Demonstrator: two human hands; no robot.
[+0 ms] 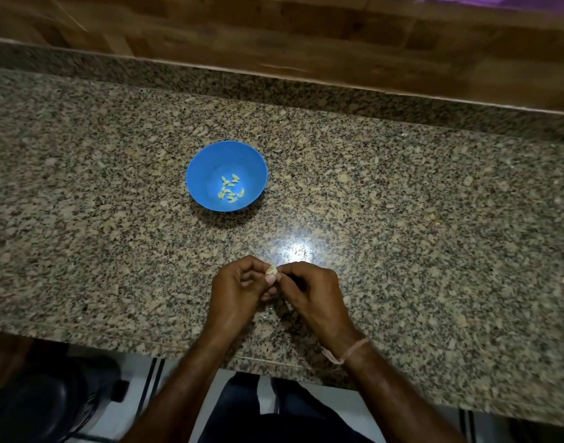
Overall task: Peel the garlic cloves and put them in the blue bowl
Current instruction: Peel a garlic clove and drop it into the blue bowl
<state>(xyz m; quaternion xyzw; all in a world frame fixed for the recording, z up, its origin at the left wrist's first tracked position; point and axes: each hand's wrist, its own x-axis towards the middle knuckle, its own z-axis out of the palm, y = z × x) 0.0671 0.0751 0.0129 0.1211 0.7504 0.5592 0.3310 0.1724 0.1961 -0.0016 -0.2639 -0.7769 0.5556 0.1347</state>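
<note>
Fingers of left hand and right hand pinch one garlic clove, blue bowl beyond.

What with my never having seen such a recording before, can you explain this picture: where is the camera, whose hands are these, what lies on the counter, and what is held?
There is no machine here. A person wears a single camera on the head, and it looks forward and down, so you see their own two arms reaching in from the bottom edge. The surface is a speckled granite counter. On it stands a blue bowl with several small peeled cloves lying at its bottom. Nearer the person, the left hand and the right hand meet above the counter and together pinch one garlic clove between their fingertips, apparently to peel it. The right wrist wears a thin thread band.
</note>
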